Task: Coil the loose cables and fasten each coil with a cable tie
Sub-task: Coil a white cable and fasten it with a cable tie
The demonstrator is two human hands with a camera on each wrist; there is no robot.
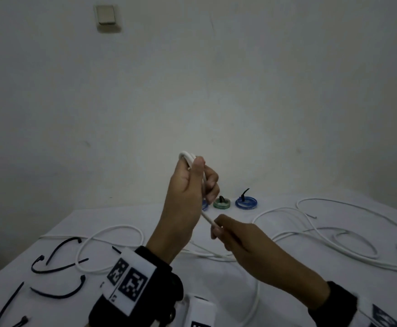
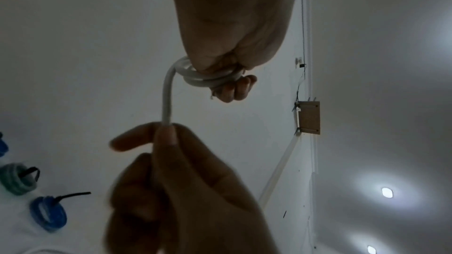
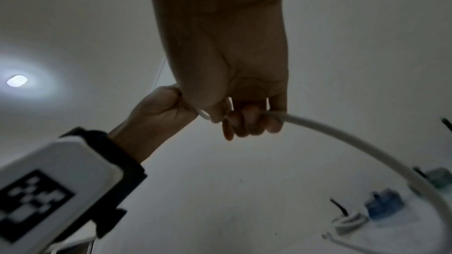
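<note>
White cable point(image 1: 206, 214) coil, few small turns, gripped in raised left hand point(image 1: 185, 194) above table point(image 1: 145, 223); free run slants down-right to right hand point(image 1: 230, 232) just below, pinching it btwn thumb & fingers, rest trails loose on table.

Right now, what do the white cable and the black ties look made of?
White cable: smooth matte plastic jacket, likely PVC; it bends in tight loops without kinking in the left hand. Black ties: thin flat strips holding a springy curve, probably nylon; finish too dim to tell.
</note>
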